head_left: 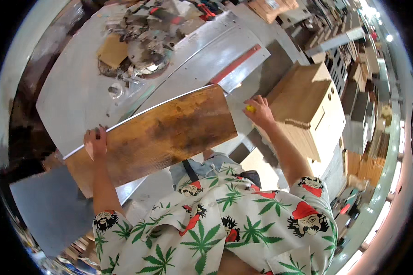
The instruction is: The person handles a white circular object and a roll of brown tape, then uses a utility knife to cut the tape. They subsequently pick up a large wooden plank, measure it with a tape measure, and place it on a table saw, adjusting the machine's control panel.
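Note:
A long brown wood-grain board (165, 128) with dark stains lies slanted in front of me, and a thin white strip runs along its far edge. My left hand (95, 144) grips the board near its left end, with the fingertips over the white-edged side. Off the board's right end, my right hand (260, 111) is closed around a small yellow object (250, 108). Most of that object is hidden by the fingers, so its kind cannot be made out. The right hand is apart from the board.
The grey metal machine table (73, 101) extends beyond the board, with a red strip (236, 64) on it. A cluttered mechanism (144, 50) stands at the back. On the right are stacked pale wooden panels (303, 96). A dark grey panel (50, 206) sits at lower left.

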{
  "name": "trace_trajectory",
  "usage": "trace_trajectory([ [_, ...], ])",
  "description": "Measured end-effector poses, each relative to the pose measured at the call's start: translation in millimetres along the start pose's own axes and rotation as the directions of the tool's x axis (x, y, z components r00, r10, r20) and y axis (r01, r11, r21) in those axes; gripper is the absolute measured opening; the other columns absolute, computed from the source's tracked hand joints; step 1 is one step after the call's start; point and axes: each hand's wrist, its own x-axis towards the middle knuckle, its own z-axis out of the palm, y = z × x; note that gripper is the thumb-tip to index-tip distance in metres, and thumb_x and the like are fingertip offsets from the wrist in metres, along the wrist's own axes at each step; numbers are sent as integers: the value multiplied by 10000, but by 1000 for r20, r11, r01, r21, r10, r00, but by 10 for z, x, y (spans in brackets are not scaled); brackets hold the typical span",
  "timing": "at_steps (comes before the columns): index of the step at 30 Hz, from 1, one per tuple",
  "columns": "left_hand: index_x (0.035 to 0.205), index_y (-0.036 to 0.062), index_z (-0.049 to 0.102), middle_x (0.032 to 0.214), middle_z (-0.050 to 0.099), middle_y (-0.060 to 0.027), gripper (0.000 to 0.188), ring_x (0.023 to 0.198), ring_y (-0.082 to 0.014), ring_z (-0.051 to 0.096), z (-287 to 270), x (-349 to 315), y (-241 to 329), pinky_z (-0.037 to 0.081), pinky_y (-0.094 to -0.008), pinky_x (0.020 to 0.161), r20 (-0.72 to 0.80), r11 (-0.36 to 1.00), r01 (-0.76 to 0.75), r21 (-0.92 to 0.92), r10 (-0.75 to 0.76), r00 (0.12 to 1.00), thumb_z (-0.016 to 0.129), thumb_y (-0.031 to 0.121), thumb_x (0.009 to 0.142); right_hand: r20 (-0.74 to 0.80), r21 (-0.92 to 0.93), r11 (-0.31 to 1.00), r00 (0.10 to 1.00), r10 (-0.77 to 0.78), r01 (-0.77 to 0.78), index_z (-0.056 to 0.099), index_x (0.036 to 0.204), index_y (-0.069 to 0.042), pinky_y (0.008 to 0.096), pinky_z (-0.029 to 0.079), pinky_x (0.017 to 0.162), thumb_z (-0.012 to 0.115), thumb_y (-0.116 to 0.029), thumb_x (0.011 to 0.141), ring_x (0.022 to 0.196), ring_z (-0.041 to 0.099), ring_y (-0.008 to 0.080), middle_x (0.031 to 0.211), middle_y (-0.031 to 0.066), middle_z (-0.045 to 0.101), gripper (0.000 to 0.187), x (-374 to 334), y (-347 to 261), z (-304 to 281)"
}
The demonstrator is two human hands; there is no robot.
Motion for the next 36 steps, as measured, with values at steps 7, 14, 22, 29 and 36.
trace_trajectory([
  [7, 829, 7, 674, 970, 674, -206, 412, 995, -442, 632, 168, -120, 218, 501, -566, 912, 101, 993, 97, -65, -90, 991, 701, 379, 1004, -89, -174, 948, 963, 254, -266, 735, 1183, -133, 486, 537, 985, 781, -417, 960, 1190, 625, 337, 1183, 104, 637, 364, -1690, -423, 432],
  [14, 821, -58, 646, 924, 626, -241, 500, 959, -461, 611, -56, -168, 530, 475, -581, 865, 167, 995, 83, -53, -73, 983, 666, 398, 1024, -290, -192, 833, 841, 457, -518, 740, 1079, -119, 504, 489, 900, 704, -273, 971, 1143, 614, 302, 1168, 100, 624, 192, -1919, -1043, 543],
  [22, 817, -58, 687, 949, 647, -240, 544, 953, -467, 615, 37, -231, 439, 479, -581, 866, 119, 997, 38, -61, -30, 992, 655, 441, 1031, -361, 109, 763, 690, 627, -637, 773, 1076, -121, 527, 575, 814, 759, -239, 908, 1103, 686, 346, 1157, 99, 661, 206, -1906, -996, 672],
  [29, 848, -44, 700, 994, 667, -224, 540, 977, -464, 624, 15, -211, 485, 500, -571, 890, 121, 998, 44, -46, -38, 992, 646, 458, 1039, -300, 186, 717, 656, 692, -672, 733, 1060, -108, 538, 587, 764, 727, -267, 930, 980, 752, 380, 1053, 127, 731, 205, -1886, -968, 722],
  [36, 857, -14, 706, 998, 674, -204, 533, 981, -443, 643, 105, -203, 400, 516, -563, 883, 84, 1000, 15, 27, -17, 996, 645, 484, 1037, -288, 192, 715, 658, 696, -672, 722, 1038, -104, 553, 581, 794, 704, -268, 928, 992, 747, 381, 1038, 125, 736, 198, -1849, -973, 685],
])
